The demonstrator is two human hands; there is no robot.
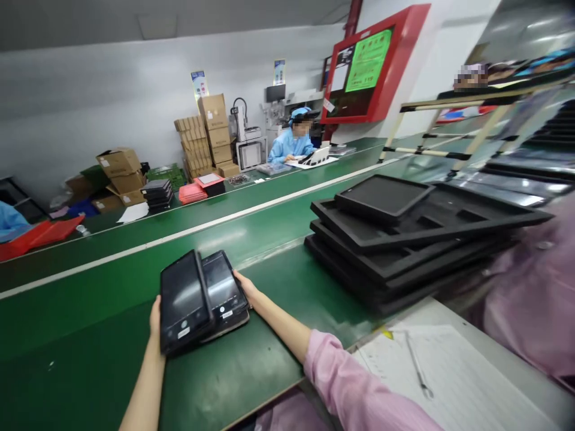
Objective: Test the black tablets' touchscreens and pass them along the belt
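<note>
Two black tablet-like devices with dark glossy screens lie near the front of the green belt. My left hand grips the left edge of the nearer tablet, which leans tilted over the second one. My right hand holds the right edge of the second tablet, its fingers hidden behind the tablet. My right arm wears a pink sleeve.
A stack of black foam trays sits on the belt at right. A paper sheet with a pen lies on the near bench. A co-worker in blue sits across the belt. Cardboard boxes and red trays stand beyond.
</note>
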